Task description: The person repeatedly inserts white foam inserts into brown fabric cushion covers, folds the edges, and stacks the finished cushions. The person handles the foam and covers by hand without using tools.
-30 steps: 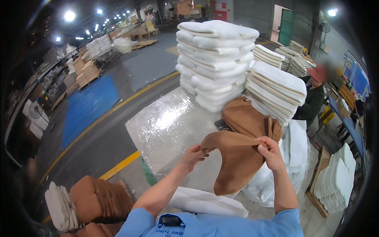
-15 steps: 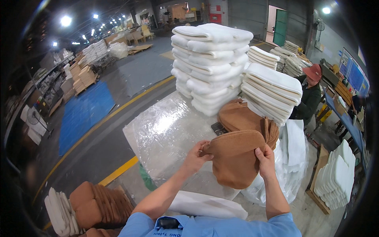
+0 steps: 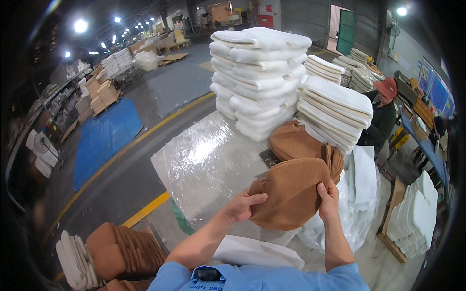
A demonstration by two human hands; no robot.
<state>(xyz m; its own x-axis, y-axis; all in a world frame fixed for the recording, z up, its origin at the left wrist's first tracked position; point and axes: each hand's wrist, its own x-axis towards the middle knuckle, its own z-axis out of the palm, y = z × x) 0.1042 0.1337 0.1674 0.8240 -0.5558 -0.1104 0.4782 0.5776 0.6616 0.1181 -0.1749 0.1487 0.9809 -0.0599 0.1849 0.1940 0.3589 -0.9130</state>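
Observation:
A brown fabric cushion cover (image 3: pixel 290 196) with rounded corners is held flat above the table's near edge. My left hand (image 3: pixel 242 205) is closed on its left edge, thumb on top. My right hand (image 3: pixel 328 199) grips the right edge, its thumb pressed on the front face; the fingers behind are hidden. Just beyond lie more brown covers (image 3: pixel 295 140), partly hidden by the one I hold. A small dark object (image 3: pixel 268 157) sits beside them on the plastic-covered table (image 3: pixel 194 150).
Tall white padding stacks (image 3: pixel 259 72) and lower white pads (image 3: pixel 335 106) stand at the back. Brown cushions (image 3: pixel 124 250) are piled at lower left. White pads (image 3: pixel 412 218) stand on the right. A person in a red hat (image 3: pixel 386 87) is beyond the table.
The cover's upper part, folded over before, now lies opened out as one flat face. My left hand has shifted slightly down and turned, thumb now over the edge.

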